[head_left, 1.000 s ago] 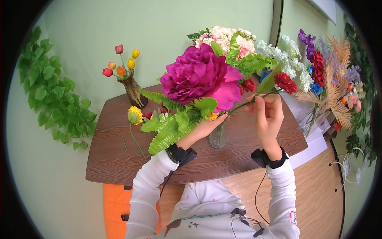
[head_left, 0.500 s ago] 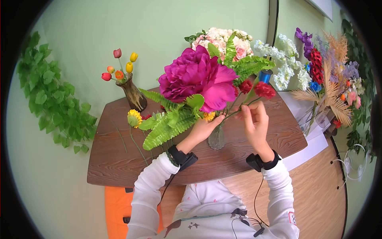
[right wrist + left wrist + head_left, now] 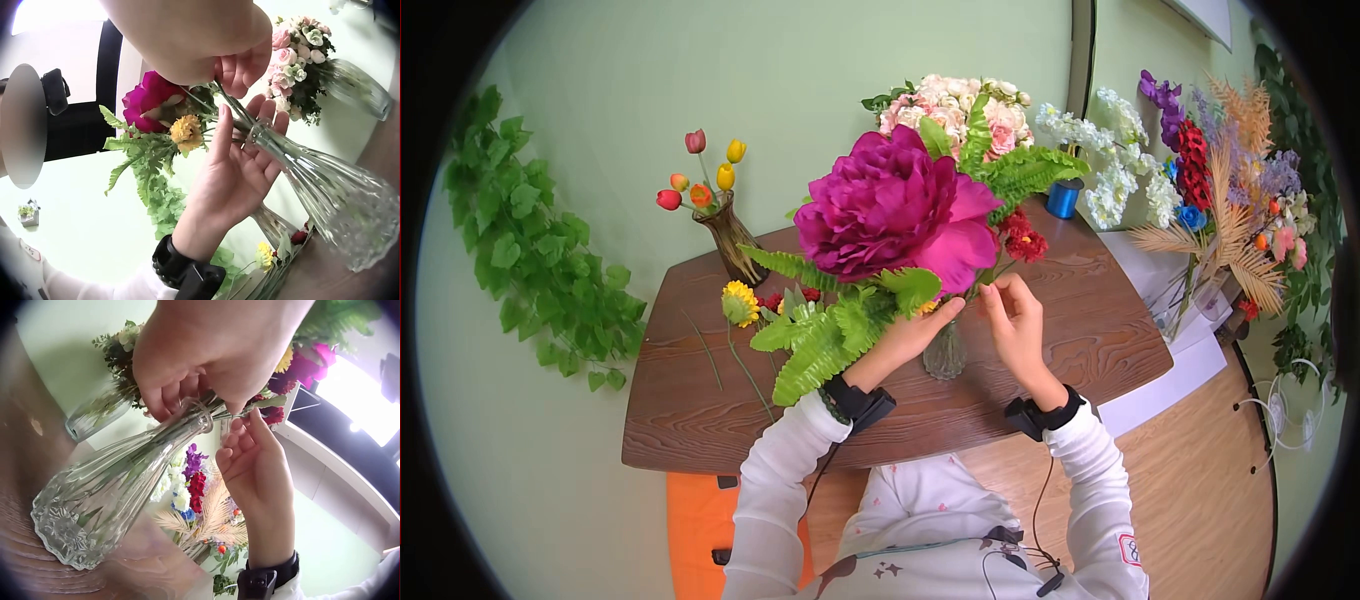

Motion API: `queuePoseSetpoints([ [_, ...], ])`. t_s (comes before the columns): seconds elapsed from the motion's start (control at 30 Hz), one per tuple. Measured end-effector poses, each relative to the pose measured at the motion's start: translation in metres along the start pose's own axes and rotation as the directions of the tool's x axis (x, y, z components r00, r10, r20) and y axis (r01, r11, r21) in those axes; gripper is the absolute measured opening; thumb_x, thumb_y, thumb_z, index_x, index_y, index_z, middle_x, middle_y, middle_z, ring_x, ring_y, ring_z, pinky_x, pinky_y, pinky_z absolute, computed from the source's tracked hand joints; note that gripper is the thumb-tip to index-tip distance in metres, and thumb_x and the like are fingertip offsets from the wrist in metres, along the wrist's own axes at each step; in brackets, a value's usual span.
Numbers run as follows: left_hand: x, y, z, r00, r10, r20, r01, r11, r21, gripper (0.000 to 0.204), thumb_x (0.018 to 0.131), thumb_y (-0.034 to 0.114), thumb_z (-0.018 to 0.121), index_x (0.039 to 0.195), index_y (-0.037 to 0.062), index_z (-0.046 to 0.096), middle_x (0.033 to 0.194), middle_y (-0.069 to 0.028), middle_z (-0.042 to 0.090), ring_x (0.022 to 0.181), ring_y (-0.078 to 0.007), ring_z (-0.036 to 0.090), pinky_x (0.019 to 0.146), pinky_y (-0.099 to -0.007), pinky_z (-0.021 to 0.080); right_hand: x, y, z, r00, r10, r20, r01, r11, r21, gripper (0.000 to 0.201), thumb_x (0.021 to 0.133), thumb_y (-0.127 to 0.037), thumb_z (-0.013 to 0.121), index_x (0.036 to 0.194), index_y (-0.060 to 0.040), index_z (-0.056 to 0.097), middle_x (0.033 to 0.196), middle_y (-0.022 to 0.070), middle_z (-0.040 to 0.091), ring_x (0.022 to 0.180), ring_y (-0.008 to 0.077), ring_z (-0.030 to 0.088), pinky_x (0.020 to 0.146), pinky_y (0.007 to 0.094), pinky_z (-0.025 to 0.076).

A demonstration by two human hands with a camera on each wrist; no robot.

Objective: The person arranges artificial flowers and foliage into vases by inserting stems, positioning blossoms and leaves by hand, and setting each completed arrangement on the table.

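Observation:
A clear ribbed glass vase (image 3: 945,358) stands on the table with several stems (image 3: 140,450) in it. My left hand (image 3: 908,335) curls round the bunched stems at the vase's mouth, its fingers behind the neck in the right wrist view. A big magenta peony (image 3: 890,215) and green fern leaves (image 3: 840,335) rise over that hand and partly hide it. To its right, my right hand (image 3: 1020,328) pinches the stem of a red carnation (image 3: 1025,240) just above the vase's mouth. A yellow flower (image 3: 186,132) shows among the stems.
A brown vase of tulips (image 3: 730,235) stands at the back left of the wooden table (image 3: 700,420). Loose yellow and red flowers (image 3: 740,303) lie left of my left hand. Behind are a pink and white bouquet (image 3: 1005,135) and a blue spool (image 3: 1063,198); more flowers (image 3: 1220,190) stand right.
My right hand has moved left and slightly down with the red carnation, bringing its stem in toward the vase's mouth. My left hand stays by the vase's neck.

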State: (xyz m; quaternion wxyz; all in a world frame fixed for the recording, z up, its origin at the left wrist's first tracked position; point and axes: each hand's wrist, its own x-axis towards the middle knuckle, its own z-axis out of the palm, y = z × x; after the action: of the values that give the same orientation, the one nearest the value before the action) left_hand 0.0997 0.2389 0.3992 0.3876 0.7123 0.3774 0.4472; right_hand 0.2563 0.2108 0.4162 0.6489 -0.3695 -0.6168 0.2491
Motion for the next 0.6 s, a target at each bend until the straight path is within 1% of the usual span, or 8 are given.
queuePoseSetpoints([
  [0.13,-0.002,0.004,0.0,0.998,-0.035,0.052,0.035,0.999,-0.003,0.025,0.085,0.021,0.059,0.102,0.0026,0.056,0.092,-0.0004,0.059,0.081,-0.007,0.055,0.067,-0.0213,0.043,-0.003,0.003,0.002,1.0,0.005,0.007,-0.005,1.0,0.021,0.011,0.086,-0.009,0.056,0.082,0.0004,0.051,0.067,0.0036,0.058,0.061,0.0076,0.056,0.055,0.0211,0.044],
  [0.23,-0.007,0.011,-0.002,0.998,0.008,0.058,0.005,0.977,-0.215,0.033,0.083,0.026,0.061,0.106,0.002,0.056,0.094,-0.0033,0.061,0.085,-0.0096,0.056,0.07,-0.0232,0.044,-0.006,0.004,0.003,1.0,0.011,0.022,-0.012,1.0,0.028,0.009,0.086,-0.008,0.055,0.083,0.0002,0.051,0.068,0.0026,0.057,0.062,0.0064,0.054,0.056,0.0206,0.043],
  [0.33,-0.014,0.024,-0.013,0.98,-0.175,0.096,0.153,0.967,0.202,0.061,0.073,0.041,0.068,0.116,0.0007,0.05,0.107,-0.0128,0.058,0.094,-0.0224,0.058,0.082,-0.0334,0.045,-0.011,0.001,0.003,0.998,0.035,0.043,-0.038,0.997,0.061,0.01,0.086,-0.008,0.054,0.091,-0.0007,0.049,0.078,0.0024,0.055,0.068,0.0067,0.054,0.057,0.0207,0.044],
  [0.43,-0.024,0.001,-0.026,0.985,-0.076,0.153,0.045,0.98,0.193,0.064,0.073,0.04,0.068,0.119,0.0018,0.047,0.114,-0.0129,0.053,0.098,-0.0237,0.056,0.084,-0.0357,0.045,-0.017,0.0,0.002,0.996,0.087,0.017,-0.089,0.985,0.147,0.012,0.087,-0.008,0.053,0.095,-0.0023,0.046,0.083,0.002,0.051,0.072,0.0069,0.053,0.058,0.0206,0.046],
  [0.47,-0.021,-0.034,-0.036,0.966,-0.179,0.185,0.091,0.91,0.405,0.064,0.073,0.038,0.067,0.121,0.0018,0.044,0.117,-0.0119,0.05,0.101,-0.0225,0.054,0.084,-0.0352,0.045,-0.02,0.002,0.0,0.995,0.095,0.026,-0.098,0.987,0.129,0.014,0.087,-0.009,0.052,0.097,-0.0038,0.044,0.084,0.0014,0.048,0.074,0.0066,0.051,0.058,0.0205,0.046],
  [0.5,-0.023,-0.056,-0.046,0.968,-0.181,0.175,0.097,0.91,0.404,0.064,0.073,0.038,0.067,0.121,0.0018,0.044,0.117,-0.0119,0.05,0.101,-0.0225,0.054,0.084,-0.0352,0.045,-0.022,0.0,-0.001,0.993,0.118,0.0,-0.117,0.985,0.129,0.012,0.088,-0.008,0.051,0.096,-0.0045,0.043,0.081,0.0004,0.047,0.069,0.0057,0.048,0.056,0.0196,0.044],
  [0.57,-0.033,-0.084,-0.07,0.984,0.023,0.175,-0.113,0.845,0.523,0.058,0.077,0.034,0.064,0.122,0.0035,0.044,0.117,-0.0111,0.05,0.101,-0.0216,0.053,0.084,-0.034,0.045,-0.029,0.002,-0.004,0.992,0.122,-0.025,-0.115,0.975,0.191,0.01,0.088,-0.007,0.05,0.094,-0.0052,0.043,0.079,-0.0004,0.045,0.065,0.0049,0.045,0.054,0.0188,0.04],
  [0.6,-0.039,-0.094,-0.082,0.986,0.021,0.166,-0.106,0.844,0.525,0.058,0.077,0.034,0.064,0.122,0.0035,0.044,0.117,-0.0111,0.05,0.101,-0.0216,0.053,0.084,-0.034,0.045,-0.031,0.001,-0.004,0.991,0.127,-0.027,-0.119,0.97,0.211,0.009,0.088,-0.007,0.049,0.094,-0.0057,0.042,0.077,-0.0008,0.045,0.063,0.0046,0.043,0.053,0.0186,0.037],
])
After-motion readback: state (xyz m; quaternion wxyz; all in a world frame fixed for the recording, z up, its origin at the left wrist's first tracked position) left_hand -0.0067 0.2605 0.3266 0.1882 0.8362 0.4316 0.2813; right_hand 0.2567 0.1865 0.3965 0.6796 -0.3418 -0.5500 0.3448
